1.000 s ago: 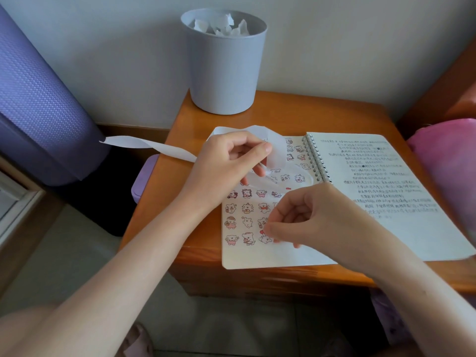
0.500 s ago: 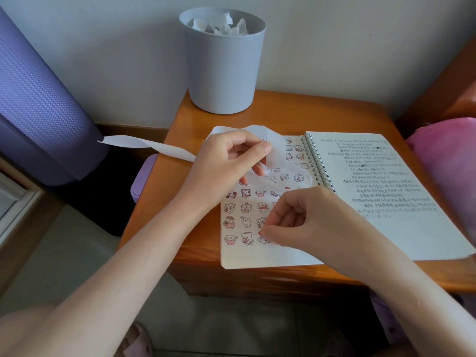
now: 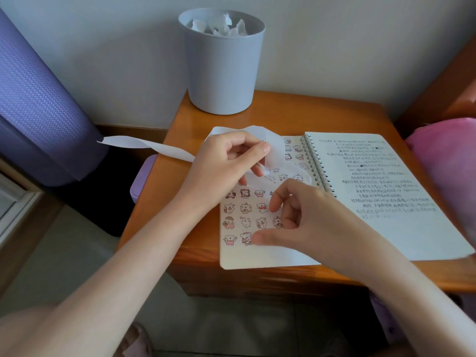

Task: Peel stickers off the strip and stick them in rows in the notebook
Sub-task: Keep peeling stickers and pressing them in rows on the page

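A spiral notebook [image 3: 257, 256] lies open on the wooden table [image 3: 296, 114]. Its left page carries rows of small cartoon stickers [image 3: 244, 208]; the right page is handwritten. My left hand [image 3: 224, 171] pinches the white sticker strip [image 3: 144, 145] above the top of the left page, and the strip's used tail trails off to the left past the table edge. My right hand [image 3: 304, 217] hovers over the lower rows with loosely curled fingers. Its thumb tip touches the page by the bottom row. I see no sticker in it.
A grey bin [image 3: 221, 63] with crumpled paper stands at the back of the table. A purple rolled mat [image 3: 38, 99] leans at the left, a small purple box [image 3: 141, 181] sits beside the table's left edge, and pink fabric [image 3: 448, 163] lies at the right.
My right hand has loosened from its pinch on the bottom row; its fingers lifted and spread while the thumb stays on the page. The left hand keeps holding the strip in place.
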{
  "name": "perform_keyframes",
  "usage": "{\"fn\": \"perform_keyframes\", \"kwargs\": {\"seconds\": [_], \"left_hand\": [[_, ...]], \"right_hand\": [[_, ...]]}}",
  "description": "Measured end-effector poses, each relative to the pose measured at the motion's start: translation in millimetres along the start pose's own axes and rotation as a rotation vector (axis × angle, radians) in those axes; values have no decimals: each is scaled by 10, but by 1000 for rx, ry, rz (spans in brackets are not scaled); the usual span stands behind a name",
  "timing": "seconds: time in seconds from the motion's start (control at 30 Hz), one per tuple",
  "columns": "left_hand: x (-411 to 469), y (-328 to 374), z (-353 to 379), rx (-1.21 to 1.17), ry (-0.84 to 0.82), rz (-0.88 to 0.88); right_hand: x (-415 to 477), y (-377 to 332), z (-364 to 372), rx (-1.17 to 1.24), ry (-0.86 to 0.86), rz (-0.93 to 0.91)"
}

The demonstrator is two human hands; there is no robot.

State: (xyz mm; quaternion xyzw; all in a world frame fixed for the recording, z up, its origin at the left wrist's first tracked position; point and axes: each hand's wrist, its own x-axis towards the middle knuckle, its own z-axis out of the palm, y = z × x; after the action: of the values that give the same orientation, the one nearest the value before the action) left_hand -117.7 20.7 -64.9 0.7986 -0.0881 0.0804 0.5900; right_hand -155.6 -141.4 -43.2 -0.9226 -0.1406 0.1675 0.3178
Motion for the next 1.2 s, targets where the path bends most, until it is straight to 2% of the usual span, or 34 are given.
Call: {"fn": "perform_keyframes", "kwargs": {"seconds": [0.07, 0.3, 0.43, 0.6, 0.87, 1.03, 1.13, 1.2], "left_hand": [[0, 0, -1, -3, 2, -3], [2, 0, -2, -1, 2, -2], [4, -9, -2, 13, 1, 3], [5, -11, -1, 11, 4, -3], [-6, -5, -2, -7, 2, 2], [-1, -6, -6, -15, 3, 1], [-4, 1, -9, -20, 2, 2], [0, 4, -11, -27, 6, 4]], "right_hand": [[-5, 4, 7, -36, -3, -15], [29, 45, -75, 60, -89, -21], [26, 36, -40, 57, -30, -3], [20, -1, 36, -65, 56, -16], [49, 83, -46, 65, -32, -18], [37, 91, -65, 61, -80, -46], [65, 111, -88, 102, -9, -72], [94, 128, -139, 174, 147, -93]]}}
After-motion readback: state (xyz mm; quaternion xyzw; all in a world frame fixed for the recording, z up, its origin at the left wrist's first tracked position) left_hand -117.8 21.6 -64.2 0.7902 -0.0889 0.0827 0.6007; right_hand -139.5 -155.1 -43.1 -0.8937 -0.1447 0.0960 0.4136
